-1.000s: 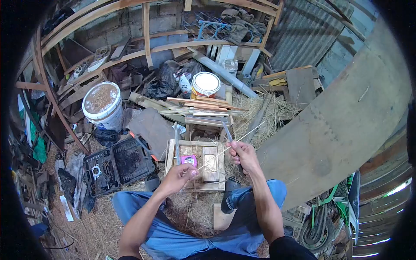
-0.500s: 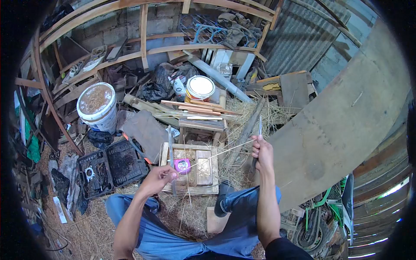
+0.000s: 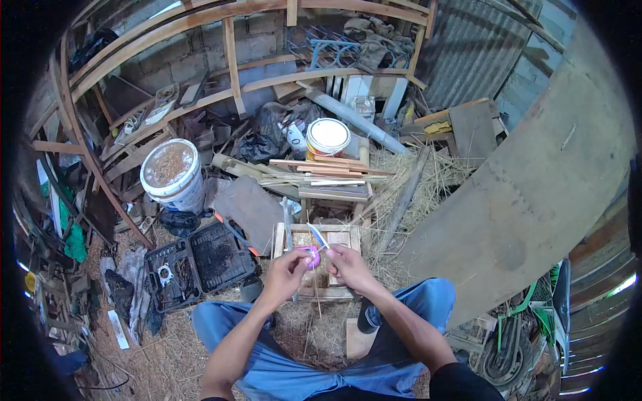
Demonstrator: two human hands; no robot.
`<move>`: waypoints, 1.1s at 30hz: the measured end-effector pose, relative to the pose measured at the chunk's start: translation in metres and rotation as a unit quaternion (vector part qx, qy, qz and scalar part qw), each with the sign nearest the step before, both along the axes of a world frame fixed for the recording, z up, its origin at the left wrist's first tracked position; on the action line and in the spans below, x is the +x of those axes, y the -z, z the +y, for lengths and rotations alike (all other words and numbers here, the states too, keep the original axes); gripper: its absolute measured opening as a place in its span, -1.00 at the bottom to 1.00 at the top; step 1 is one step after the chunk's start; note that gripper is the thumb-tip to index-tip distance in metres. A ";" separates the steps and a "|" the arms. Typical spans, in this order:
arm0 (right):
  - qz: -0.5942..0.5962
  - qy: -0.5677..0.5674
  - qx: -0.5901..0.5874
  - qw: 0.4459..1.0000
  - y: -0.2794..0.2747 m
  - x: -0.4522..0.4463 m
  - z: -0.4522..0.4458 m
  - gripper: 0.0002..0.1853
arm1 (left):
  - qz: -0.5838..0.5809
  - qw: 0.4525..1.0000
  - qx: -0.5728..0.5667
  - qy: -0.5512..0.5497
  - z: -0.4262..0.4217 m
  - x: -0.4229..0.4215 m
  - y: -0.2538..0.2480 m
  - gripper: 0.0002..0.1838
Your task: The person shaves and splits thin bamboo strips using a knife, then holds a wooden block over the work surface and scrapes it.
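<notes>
My right hand (image 3: 352, 269) is closed around a knife (image 3: 317, 234), its blade pointing up and to the left. Close beside it, my left hand (image 3: 286, 274) pinches a thin pale strip (image 3: 317, 297), perhaps bamboo or straw, part of which hangs below the fingers. The blade and the strip are near each other; whether they touch I cannot make out. Under the hands stands a low wooden frame (image 3: 279, 242), with a pink object (image 3: 313, 259) on it, mostly covered by my fingers. A long grey metal bar (image 3: 287, 224) leans across the frame's left side.
Wooden slats and thin strips (image 3: 321, 172) lie stacked on a small stand beyond the frame. An open black tool case (image 3: 221, 254) and a white bucket (image 3: 175, 190) are on the left. A lidded tub (image 3: 328, 137) stands behind; a large board (image 3: 508, 220) slopes along the right.
My hands were apart with the strip stretched between them; now they are close together. The right hand moved left and down with the knife, whose blade now tilts left. The view shifted slightly.
</notes>
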State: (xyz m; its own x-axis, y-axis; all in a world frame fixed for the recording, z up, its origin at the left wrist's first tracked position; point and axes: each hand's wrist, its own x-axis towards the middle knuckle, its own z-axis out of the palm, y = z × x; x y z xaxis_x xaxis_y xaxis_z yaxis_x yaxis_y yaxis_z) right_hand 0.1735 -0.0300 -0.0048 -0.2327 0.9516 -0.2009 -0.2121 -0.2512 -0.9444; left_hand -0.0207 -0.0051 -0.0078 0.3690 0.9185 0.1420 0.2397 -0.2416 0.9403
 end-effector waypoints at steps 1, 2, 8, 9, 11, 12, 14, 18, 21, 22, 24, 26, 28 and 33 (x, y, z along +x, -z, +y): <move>-0.139 0.035 -0.005 0.990 0.006 0.002 0.002 -0.52 | 0.018 1.000 -0.021 -0.004 -0.002 0.000 -0.008 -0.85; -0.276 0.067 -0.007 0.959 0.012 0.005 0.004 -0.46 | 0.021 0.999 -0.024 -0.010 -0.001 0.001 -0.005 -0.85; -0.402 0.280 0.244 0.837 0.044 0.031 0.009 -0.43 | -0.022 0.995 -0.041 -0.084 0.010 -0.006 0.014 -0.82; -0.218 0.227 0.110 0.943 0.015 0.026 0.000 -0.47 | -0.038 0.995 -0.034 -0.081 0.008 -0.003 0.008 -0.82; -0.182 0.151 0.088 0.968 -0.008 0.019 -0.007 -0.50 | -0.019 0.996 -0.050 -0.072 0.004 -0.002 -0.002 -0.82; -0.142 0.079 0.066 0.985 -0.015 0.013 -0.010 -0.53 | 0.001 0.996 -0.063 -0.057 0.002 0.000 -0.003 -0.82; -0.051 0.016 0.032 0.998 -0.016 0.001 -0.012 -0.51 | -0.015 0.997 -0.068 -0.028 -0.002 0.004 0.002 -0.82; -0.009 -0.029 -0.016 0.999 -0.011 -0.002 -0.008 -0.60 | -0.007 0.994 -0.102 0.040 -0.012 0.009 -0.002 -0.83; -0.023 -0.021 -0.023 0.999 -0.009 0.002 -0.004 -0.64 | 0.006 0.991 -0.123 0.052 -0.011 0.009 -0.008 -0.84; -0.039 -0.003 -0.020 0.999 -0.010 0.004 -0.005 -0.62 | 0.009 0.991 -0.122 0.053 -0.012 0.008 -0.009 -0.84; -0.057 0.013 -0.016 0.998 -0.016 0.019 0.002 -0.62 | 0.007 0.991 -0.117 0.056 -0.009 0.003 -0.009 -0.83; -0.016 0.085 -0.009 0.996 -0.016 0.039 0.010 -0.62 | -0.001 0.992 -0.115 0.061 -0.007 -0.003 -0.005 -0.83; 0.014 0.116 -0.019 0.993 -0.025 0.055 0.014 -0.61 | 0.008 0.993 -0.098 0.063 -0.007 -0.005 -0.010 -0.84; 0.012 0.143 -0.020 0.989 -0.033 0.060 0.010 -0.61 | 0.078 0.996 0.050 0.020 -0.012 -0.001 -0.021 -0.91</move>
